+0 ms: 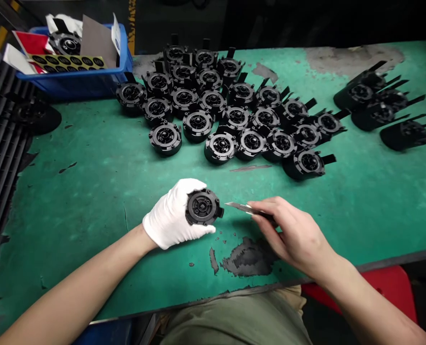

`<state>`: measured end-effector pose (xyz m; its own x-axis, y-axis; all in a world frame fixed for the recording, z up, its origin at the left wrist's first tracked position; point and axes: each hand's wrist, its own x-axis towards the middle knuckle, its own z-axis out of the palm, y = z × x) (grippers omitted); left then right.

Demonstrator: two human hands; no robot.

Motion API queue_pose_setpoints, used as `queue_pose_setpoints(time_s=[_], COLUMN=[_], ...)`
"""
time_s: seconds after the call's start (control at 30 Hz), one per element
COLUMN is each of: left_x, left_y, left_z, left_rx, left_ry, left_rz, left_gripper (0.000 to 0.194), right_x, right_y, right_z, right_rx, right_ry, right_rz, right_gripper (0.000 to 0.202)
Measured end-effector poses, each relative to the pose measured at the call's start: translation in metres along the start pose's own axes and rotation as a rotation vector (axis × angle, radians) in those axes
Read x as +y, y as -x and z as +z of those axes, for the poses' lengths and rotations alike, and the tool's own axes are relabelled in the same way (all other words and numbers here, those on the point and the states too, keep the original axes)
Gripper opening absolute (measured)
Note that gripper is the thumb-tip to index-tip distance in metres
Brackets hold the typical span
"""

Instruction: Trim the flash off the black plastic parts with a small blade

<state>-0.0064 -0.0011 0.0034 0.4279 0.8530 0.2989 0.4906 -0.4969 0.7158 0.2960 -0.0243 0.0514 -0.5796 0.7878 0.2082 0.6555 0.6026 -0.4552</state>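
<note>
One gloved left hand (pixel 173 215) gripped a round black part (pixel 202 207) above a green table (pixel 101 191); the bare right hand (pixel 297 230) pinched a knife (pixel 258 211), tip near the part. Control called for light strokes, angled clear of the glove.

"What lies left of the main cluster of parts (pixel 213 100) on the table (pixel 90 191)?"
"The bin (pixel 72 86), papers (pixel 97 40) and one part (pixel 69 44) in it."
"And right?"
"A smaller group (pixel 382 113), also on the table."
</note>
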Motion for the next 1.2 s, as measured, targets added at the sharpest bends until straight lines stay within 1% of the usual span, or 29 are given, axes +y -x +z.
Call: queue_pose_setpoints(time_s=[0.07,0.1,0.13,0.2,0.27,0.33,0.4,0.53,0.7,0.83,1.0,1.2], left_x=[-0.002,-0.003,-0.003,-0.002,0.001,0.003,0.005,0.004,0.004,0.005,0.006,0.006], left_y=[0.002,0.003,0.004,0.004,0.002,0.0,-0.002,-0.004,-0.003,-0.005,-0.007,-0.006], left_z=[0.004,0.005,0.006,0.007,0.006,0.004,0.003,0.002,0.003,0.002,0.001,0.001], left_rx=[0.12,0.145,0.143,0.094,0.054,0.035,0.025,0.033,0.022,0.013,0.019,-0.017], left_ry=[-0.09,-0.147,-0.203,-0.283,-0.314,-0.314,-0.307,-0.284,-0.279,-0.261,-0.267,-0.28], left_rz=[-0.008,-0.002,0.01,0.033,0.043,0.047,0.053,0.076,0.065,0.057,0.073,0.028], left_gripper=[0.102,0.107,0.11,0.112,0.105,0.094,0.086,0.082,0.08,0.072,0.073,0.073], right_x=[-0.011,-0.017,-0.022,-0.029,-0.031,-0.03,-0.029,-0.027,-0.026,-0.026,-0.023,-0.02], right_y=[0.006,0.008,0.009,0.008,0.004,-0.001,-0.005,-0.009,-0.009,-0.01,-0.008,-0.01], right_z=[0.004,0.008,0.012,0.021,0.028,0.031,0.031,0.029,0.03,0.031,0.03,0.025], right_rx=[-0.031,-0.05,-0.06,-0.052,-0.032,-0.018,-0.011,-0.011,-0.01,-0.006,-0.049,-0.086], right_ry=[-0.035,-0.039,-0.036,-0.003,0.064,0.139,0.195,0.277,0.254,0.271,0.313,0.309], right_rz=[0.036,0.04,0.042,0.064,0.091,0.095,0.074,0.047,0.044,0.035,0.022,-0.009], right_gripper=[0.029,0.028,0.027,0.024,0.023,0.024,0.025,0.024,0.023,0.023,0.029,0.035])
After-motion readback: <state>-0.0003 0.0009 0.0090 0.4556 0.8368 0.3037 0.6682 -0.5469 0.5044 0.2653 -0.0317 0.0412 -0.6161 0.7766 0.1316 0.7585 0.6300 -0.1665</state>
